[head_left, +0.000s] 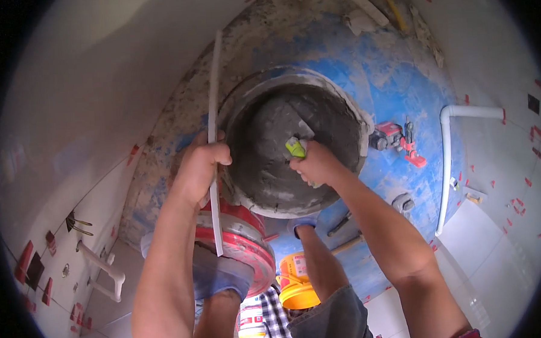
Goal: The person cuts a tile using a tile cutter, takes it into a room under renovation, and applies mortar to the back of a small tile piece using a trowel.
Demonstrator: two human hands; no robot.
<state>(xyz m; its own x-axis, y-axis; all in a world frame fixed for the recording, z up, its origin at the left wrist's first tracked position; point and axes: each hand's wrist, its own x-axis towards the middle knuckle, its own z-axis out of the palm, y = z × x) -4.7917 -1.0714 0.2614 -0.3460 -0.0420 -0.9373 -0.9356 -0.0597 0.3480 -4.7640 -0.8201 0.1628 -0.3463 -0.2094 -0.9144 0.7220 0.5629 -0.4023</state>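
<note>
My left hand (201,166) is closed on a long, pale, narrow piece (215,81), perhaps a tile seen edge-on, held upright along the left side of a large round bucket (363,118). My right hand (312,166) grips the green handle of a trowel (294,147) over the middle of the bucket, its grey blade in the wet grey mortar (264,163). Under the pale piece is a red round object (256,263), partly hidden by my left arm and the piece.
Red power tools (396,136) lie right of the bucket on a blue-stained floor (375,74). A white pipe (446,161) runs along the right tiled wall (501,68). Pipe stubs (102,264) stick out at left. A yellow bucket (300,291) stands near my legs.
</note>
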